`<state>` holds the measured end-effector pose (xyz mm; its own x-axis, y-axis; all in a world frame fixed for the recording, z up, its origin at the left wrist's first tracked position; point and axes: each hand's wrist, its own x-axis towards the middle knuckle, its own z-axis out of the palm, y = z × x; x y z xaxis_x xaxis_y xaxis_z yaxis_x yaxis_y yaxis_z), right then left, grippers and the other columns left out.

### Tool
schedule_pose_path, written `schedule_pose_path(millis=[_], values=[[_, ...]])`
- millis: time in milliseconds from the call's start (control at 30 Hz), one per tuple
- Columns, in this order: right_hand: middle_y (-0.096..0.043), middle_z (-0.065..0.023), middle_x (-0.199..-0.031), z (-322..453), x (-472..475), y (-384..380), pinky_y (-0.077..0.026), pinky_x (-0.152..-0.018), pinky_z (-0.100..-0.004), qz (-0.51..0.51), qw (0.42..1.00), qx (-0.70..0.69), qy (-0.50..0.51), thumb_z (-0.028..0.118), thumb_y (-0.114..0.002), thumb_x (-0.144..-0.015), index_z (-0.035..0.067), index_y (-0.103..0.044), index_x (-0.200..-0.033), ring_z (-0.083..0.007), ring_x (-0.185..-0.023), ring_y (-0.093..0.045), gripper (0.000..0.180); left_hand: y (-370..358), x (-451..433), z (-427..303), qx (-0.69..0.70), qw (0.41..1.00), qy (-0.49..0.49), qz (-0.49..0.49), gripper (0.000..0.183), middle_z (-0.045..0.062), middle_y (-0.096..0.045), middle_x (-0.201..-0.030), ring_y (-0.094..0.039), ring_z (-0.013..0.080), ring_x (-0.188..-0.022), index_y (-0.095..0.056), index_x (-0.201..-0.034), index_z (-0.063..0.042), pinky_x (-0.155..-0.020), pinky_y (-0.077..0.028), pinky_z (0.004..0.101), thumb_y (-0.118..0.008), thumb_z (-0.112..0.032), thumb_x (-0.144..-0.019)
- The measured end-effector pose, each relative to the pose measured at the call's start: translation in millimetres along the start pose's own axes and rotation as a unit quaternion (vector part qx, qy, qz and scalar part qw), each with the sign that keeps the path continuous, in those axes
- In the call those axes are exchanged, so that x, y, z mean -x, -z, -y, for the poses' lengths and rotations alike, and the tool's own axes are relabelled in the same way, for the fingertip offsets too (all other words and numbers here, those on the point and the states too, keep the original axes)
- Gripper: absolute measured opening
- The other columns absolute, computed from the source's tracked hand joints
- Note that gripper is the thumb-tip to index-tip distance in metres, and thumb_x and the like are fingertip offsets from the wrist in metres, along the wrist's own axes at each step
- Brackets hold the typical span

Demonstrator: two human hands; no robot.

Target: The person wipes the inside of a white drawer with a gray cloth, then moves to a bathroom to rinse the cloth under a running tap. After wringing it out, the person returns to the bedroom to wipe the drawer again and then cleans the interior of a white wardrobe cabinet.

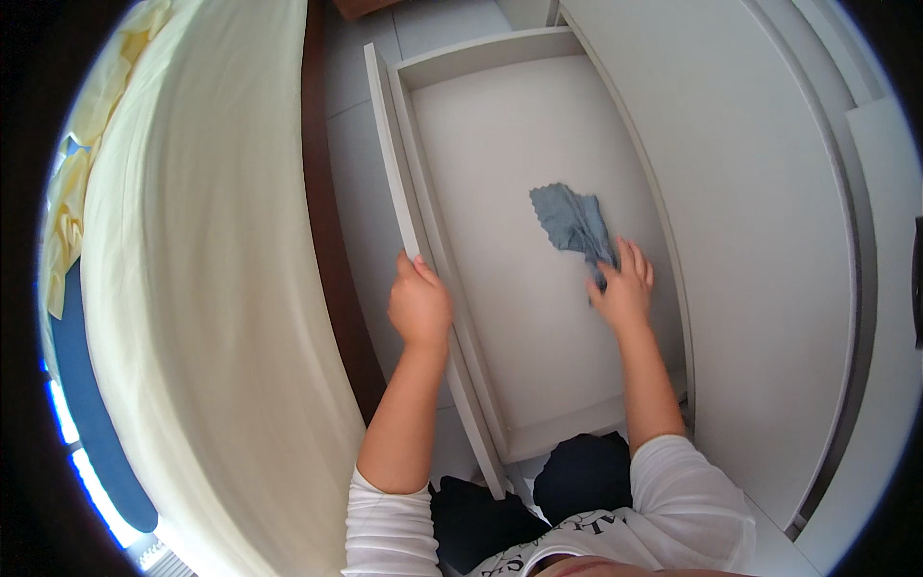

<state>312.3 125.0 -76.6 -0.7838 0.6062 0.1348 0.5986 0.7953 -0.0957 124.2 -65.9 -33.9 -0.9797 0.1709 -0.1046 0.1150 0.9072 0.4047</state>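
Observation:
A wide white drawer is pulled out in front of me. My left hand grips the top edge of its front panel, fingers over the outer side. Inside the drawer, toward the cabinet side, my right hand holds one bunched end of a blue-grey cloth with a scalloped edge. The rest of the cloth spreads over the drawer's bottom beyond my fingers. The hand and cloth look slightly blurred.
Left of the drawer stands a bed with a pale cream sheet and a dark brown bed frame. Grey floor tiles show between bed and drawer. A white cabinet rises on the right. My knees are at the drawer's near end.

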Motion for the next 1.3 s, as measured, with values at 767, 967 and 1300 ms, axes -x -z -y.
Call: schedule_pose_path(millis=[767,967,1300], values=[[-0.027,-0.0085,-0.144,16.2,30.8,-54.4,-0.016,-0.109,-0.0430,0.201,0.954,-0.124,0.182,0.034,-0.053,-0.083,0.012,-0.034,-0.137,-0.0261,-0.134,-0.021,0.062,-2.6,-0.8,6.0,0.029,1.000,-0.004,0.001,0.036,0.022,-0.063,-0.085,-0.060,0.0399,-0.077,-0.049,-0.114,0.000,-0.066,-0.047,0.0482,-0.035,-0.026,-0.094],[-0.030,-0.0166,-0.141,-47.5,-76.3,-84.7,-0.024,-0.105,-0.0438,0.013,0.950,-0.016,-0.312,0.038,-0.041,-0.089,0.003,-0.032,-0.135,-0.0313,-0.130,-0.028,0.059,-5.4,-3.4,6.8,0.031,0.999,-0.024,-0.006,0.032,0.020,-0.062,-0.085,-0.059,0.0393,-0.075,-0.048,-0.114,0.000,-0.064,-0.046,0.0477,-0.039,-0.022,-0.092],[-0.017,-0.0090,-0.148,-24.5,-292.9,-125.7,-0.014,-0.109,-0.0403,0.041,0.948,-0.063,-0.308,0.046,-0.033,-0.090,0.007,-0.019,-0.141,-0.0238,-0.136,-0.016,0.066,-2.2,-2.3,7.8,0.012,0.999,0.010,0.029,0.035,0.021,-0.061,-0.085,-0.058,0.0394,-0.077,-0.045,-0.119,0.000,-0.065,-0.046,0.0475,-0.043,-0.019,-0.090]])
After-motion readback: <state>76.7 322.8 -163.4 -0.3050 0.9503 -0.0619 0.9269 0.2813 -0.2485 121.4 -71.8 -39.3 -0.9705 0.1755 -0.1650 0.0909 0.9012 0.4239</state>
